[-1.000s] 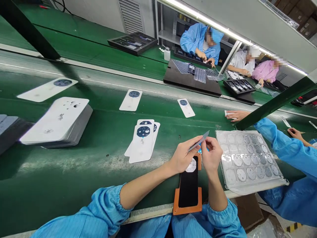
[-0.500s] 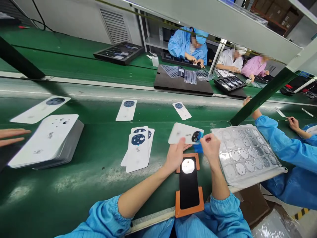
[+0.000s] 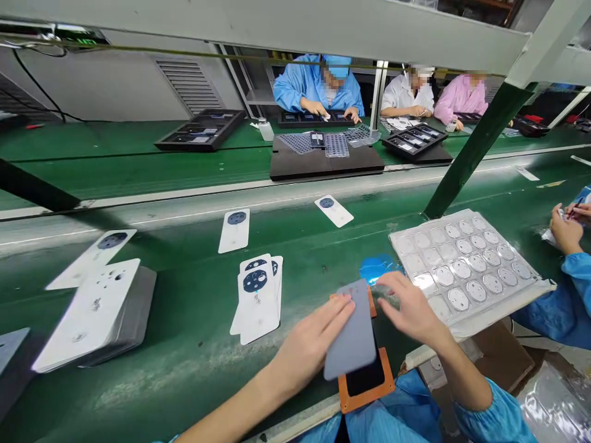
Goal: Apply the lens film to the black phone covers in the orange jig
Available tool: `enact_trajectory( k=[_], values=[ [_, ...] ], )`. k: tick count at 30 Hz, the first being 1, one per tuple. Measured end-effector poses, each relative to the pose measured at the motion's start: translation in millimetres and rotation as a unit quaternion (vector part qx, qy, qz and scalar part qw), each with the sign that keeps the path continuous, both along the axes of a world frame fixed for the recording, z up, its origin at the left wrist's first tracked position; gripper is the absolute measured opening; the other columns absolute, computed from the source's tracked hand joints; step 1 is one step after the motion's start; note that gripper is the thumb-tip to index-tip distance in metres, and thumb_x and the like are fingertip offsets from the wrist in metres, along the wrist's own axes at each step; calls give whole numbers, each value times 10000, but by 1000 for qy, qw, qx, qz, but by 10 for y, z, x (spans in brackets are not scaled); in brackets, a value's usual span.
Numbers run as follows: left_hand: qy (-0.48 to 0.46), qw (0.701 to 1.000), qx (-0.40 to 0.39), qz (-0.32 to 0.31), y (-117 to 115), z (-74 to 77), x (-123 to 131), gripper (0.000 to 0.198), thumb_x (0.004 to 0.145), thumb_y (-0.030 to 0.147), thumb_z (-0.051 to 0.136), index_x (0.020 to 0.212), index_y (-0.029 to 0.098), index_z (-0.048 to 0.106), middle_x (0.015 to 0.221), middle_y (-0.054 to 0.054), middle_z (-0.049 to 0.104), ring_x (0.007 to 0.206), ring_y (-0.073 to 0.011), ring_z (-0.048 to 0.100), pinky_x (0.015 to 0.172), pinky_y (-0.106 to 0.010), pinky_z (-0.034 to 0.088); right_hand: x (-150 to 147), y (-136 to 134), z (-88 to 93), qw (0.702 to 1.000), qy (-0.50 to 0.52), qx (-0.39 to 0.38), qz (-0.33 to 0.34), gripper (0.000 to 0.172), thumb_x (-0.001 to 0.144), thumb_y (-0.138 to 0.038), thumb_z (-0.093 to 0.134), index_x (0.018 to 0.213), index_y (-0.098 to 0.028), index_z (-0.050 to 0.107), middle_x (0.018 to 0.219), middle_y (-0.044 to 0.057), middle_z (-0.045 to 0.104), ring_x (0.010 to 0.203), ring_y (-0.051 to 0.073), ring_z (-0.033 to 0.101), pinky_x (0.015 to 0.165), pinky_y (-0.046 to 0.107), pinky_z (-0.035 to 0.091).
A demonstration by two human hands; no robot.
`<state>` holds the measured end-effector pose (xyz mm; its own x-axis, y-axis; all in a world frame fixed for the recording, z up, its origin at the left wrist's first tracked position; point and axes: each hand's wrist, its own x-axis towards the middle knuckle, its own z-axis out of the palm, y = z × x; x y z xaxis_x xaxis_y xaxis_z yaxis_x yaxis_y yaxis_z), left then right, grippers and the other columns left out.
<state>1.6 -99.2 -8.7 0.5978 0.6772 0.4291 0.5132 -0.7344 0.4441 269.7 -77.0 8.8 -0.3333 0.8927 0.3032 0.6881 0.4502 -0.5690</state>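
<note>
At the bottom centre of the frame, an orange holder (image 3: 369,399) cradles a black slab (image 3: 368,376). Over it, tilted, is the grey panel (image 3: 353,341), gripped by the left hand (image 3: 310,344), fingers flat on top (the thumb is hidden). The right hand (image 3: 413,307), thumb and fingers spread, is empty beside the panel. The step looks like fitting panel to holder; the next move seems to call for squaring its edges with both hands. Just beyond lies crumpled blue film (image 3: 376,269); farther, at upper centre, a co-worker (image 3: 318,89) bends over a tray.
</note>
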Motion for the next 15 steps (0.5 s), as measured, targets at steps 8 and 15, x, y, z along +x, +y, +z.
enact_trajectory(
  k=[8,15],
  values=[
    [188,973,132,-17,-243,-279,167,604,977,60,367,1556,134,211,1369,-158,599,1293,-261,557,1032,-385,531,-123,-382,-358,971,-125,155,129,336,932,-60,457,1205,-159,627,1162,112,702,1077,216,667,940,375,582],
    [192,975,108,2,-145,-365,63,633,960,41,315,1561,181,176,1334,-153,631,1248,-245,602,963,-357,566,-85,-296,-419,962,-145,181,144,296,960,-92,460,1197,-128,635,1159,130,706,1080,233,670,939,385,581]
  ],
)
